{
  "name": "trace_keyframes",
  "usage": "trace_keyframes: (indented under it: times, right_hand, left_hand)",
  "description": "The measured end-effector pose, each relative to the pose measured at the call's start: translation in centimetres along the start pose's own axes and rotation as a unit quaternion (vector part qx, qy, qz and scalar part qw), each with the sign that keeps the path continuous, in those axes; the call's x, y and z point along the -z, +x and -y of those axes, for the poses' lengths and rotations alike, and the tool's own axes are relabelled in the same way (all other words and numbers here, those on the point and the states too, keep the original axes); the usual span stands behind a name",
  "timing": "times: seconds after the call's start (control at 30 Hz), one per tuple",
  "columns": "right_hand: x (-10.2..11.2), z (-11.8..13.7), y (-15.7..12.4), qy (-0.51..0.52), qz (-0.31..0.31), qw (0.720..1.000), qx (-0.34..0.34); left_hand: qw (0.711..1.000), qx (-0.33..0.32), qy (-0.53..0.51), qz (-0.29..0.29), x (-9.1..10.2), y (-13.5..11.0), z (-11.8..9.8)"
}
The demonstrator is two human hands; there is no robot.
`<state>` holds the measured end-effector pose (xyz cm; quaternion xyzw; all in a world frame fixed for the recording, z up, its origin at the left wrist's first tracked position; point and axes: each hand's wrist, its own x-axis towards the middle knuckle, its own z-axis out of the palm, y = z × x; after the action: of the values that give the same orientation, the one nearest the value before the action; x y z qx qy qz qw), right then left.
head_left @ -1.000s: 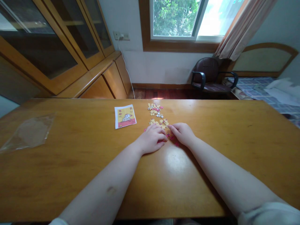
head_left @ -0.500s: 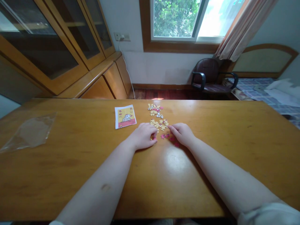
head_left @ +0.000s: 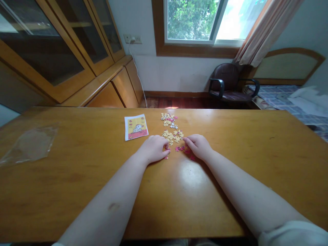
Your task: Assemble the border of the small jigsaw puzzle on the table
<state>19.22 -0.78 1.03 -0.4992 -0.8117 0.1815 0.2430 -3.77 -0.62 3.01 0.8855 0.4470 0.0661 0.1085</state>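
Observation:
Jigsaw pieces lie on the wooden table (head_left: pixel 217 205) between my hands. My left hand (head_left: pixel 153 148) is closed, thumb and forefinger pinched at a pink jigsaw piece (head_left: pixel 166 157) that shows partly under the fingertips. My right hand (head_left: pixel 198 145) rests with fingers curled together, its fingertips at the right edge of the yellow pieces (head_left: pixel 170 136); whatever they pinch is hidden. Several pink pieces (head_left: pixel 180 148) lie just left of and below that hand. Farther back is a mixed pile of yellow, pink and white pieces (head_left: pixel 169 119). A picture card (head_left: pixel 136 127) with a white animal on yellow and pink lies beyond my left hand.
A clear plastic bag (head_left: pixel 30 145) lies flat at the table's left. Beyond the far edge stand a glass-doored cabinet (head_left: pixel 102 85), a dark office chair (head_left: pixel 228 82) and a bed (head_left: pixel 284 99). A white cable (head_left: pixel 138 73) hangs from the wall socket.
My left hand has drawn slightly toward me and left, and its fingers have closed more around the pink piece. The right hand stays almost still.

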Motion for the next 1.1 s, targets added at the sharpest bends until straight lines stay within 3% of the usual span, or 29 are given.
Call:
trace_keyframes:
  times: [0.33,0.57,0.8,0.87,0.97,1.1]
  right_hand:
    - [0.1,0.0,-0.1,0.014,-0.001,1.0,0.005]
    - [0.0,0.1,-0.1,0.018,0.005,1.0,-0.003]
    - [-0.1,0.3,-0.1,0.018,0.001,1.0,0.018]
    - [-0.2,0.4,-0.2,0.02,-0.001,1.0,0.022]
    - [-0.4,0.3,-0.2,0.016,-0.003,0.999,0.028]
    - [-0.3,0.2,0.0,0.003,0.006,0.998,0.057]
  left_hand:
    - [0.996,-0.073,-0.023,0.043,0.6,-0.2,-1.0]
    - [0.998,-0.031,-0.015,0.048,0.7,-0.4,-0.8]
    - [0.998,-0.043,0.003,0.048,1.5,-0.6,-0.8]
    - [0.999,-0.035,0.035,0.017,2.4,-0.9,-2.6]
    - [0.997,-0.006,0.076,-0.014,2.8,-2.3,-7.6]
    - [0.988,-0.137,0.06,0.03,-0.5,-5.8,-13.8]
